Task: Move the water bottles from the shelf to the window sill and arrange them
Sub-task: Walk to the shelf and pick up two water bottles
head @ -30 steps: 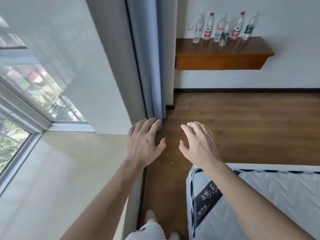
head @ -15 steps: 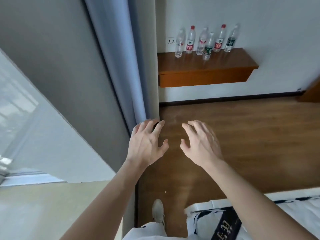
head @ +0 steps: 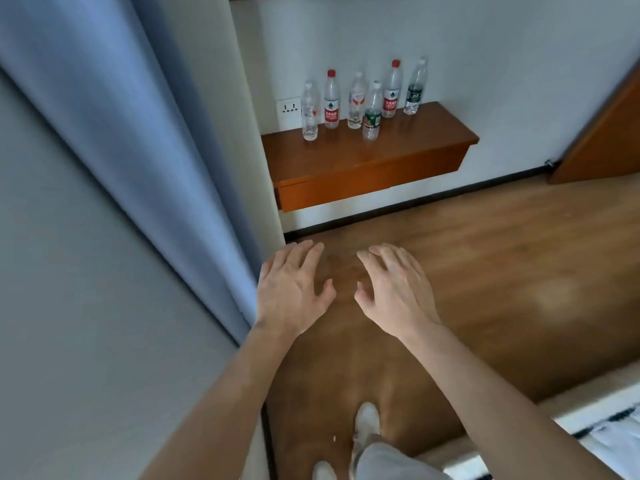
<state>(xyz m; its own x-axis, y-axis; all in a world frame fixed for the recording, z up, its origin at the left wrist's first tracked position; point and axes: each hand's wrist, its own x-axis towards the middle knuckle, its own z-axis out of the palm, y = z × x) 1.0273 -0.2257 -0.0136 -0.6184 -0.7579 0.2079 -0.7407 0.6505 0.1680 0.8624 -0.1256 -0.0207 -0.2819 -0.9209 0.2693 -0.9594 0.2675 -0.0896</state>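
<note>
Several clear plastic water bottles (head: 372,110) stand upright on a wooden wall shelf (head: 367,168) ahead, some with red labels and caps, two with green labels. Most stand near the wall, while a green-labelled one sits a little forward. My left hand (head: 292,292) and my right hand (head: 394,292) are held out side by side over the floor, palms down, fingers spread, holding nothing. Both are well short of the shelf. The window sill is out of view.
A blue curtain (head: 145,140) and a grey wall panel (head: 69,306) fill the left. A wall socket (head: 289,107) sits left of the bottles. A wooden door (head: 609,133) stands at the right, a mattress corner (head: 595,431) at the lower right. My feet are on the wooden floor (head: 485,271).
My view has turned right and moved forward: the window and sill have left the frame, and the shelf with bottles is nearer and larger. Both hands keep the same open pose.
</note>
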